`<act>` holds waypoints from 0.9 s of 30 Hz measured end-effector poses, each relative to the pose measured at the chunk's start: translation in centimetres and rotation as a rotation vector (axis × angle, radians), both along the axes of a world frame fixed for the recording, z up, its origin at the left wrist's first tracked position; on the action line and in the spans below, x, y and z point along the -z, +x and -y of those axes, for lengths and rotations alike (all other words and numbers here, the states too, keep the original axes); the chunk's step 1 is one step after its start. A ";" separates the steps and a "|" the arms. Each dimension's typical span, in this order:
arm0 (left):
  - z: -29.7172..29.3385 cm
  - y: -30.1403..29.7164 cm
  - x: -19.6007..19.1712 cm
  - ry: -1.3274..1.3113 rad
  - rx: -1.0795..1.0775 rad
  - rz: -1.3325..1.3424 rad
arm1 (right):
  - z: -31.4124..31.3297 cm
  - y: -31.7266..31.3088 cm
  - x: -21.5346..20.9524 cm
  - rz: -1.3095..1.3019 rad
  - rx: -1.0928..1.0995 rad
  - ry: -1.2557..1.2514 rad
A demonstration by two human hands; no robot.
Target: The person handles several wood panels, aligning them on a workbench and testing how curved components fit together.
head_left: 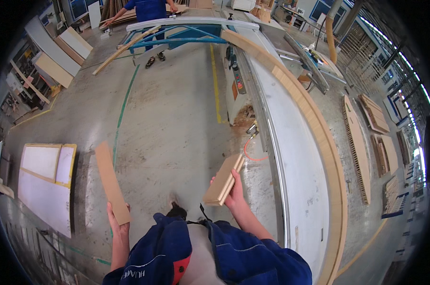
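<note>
A long, flat brown strip of board (111,183) slants upward from my left hand (119,227), which grips it near its lower end. In my right hand (236,192) is a short stack of board pieces (223,181), its layered pale edges facing right. The fingers wrap round this stack from the right side, with some fingertips showing at its left edge. Both pieces are held up in front of my body, well apart from each other, above the grey floor.
To the right runs a long machine table (295,142) with a long pale timber (314,116) along it. Control buttons (237,80) and an orange hose (247,149) are beside it. A person in blue (150,9) stands beyond the blue frame (186,35). A white panel (46,190) is at left.
</note>
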State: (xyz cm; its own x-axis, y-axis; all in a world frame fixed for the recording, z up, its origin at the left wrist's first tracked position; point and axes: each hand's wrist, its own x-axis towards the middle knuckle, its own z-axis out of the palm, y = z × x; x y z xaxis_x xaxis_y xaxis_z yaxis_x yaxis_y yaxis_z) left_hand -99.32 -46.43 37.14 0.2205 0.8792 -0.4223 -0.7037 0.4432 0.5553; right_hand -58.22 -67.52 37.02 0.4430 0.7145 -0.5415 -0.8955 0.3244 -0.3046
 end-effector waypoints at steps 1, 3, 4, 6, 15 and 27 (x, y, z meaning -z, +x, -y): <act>-1.0 2.1 0.9 -0.032 0.017 0.019 | -0.6 1.5 -0.4 0.020 0.014 -0.011; -4.0 6.2 2.5 -0.029 0.093 0.032 | -2.7 4.8 -1.5 0.072 0.037 -0.020; -6.1 8.2 3.3 0.002 0.154 0.025 | -3.5 6.8 -1.2 0.081 0.047 -0.039; -10.7 11.9 5.0 0.051 0.257 0.016 | -5.4 10.6 -1.3 0.091 0.060 -0.075; -30.8 36.3 5.5 0.002 0.554 0.161 | -11.9 24.8 -3.7 0.223 0.423 -0.183; -44.7 58.4 2.4 0.009 0.750 0.113 | -25.5 43.4 0.9 0.119 0.589 0.013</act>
State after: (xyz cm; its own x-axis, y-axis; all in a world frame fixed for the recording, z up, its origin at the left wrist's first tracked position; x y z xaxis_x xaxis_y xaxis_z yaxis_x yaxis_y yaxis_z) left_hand -40.88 -1.76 34.77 0.8019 0.4801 -0.3556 -0.2685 0.8213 0.5034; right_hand -14.80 -42.00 36.09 0.8236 0.3364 -0.4566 -0.5237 0.7601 -0.3847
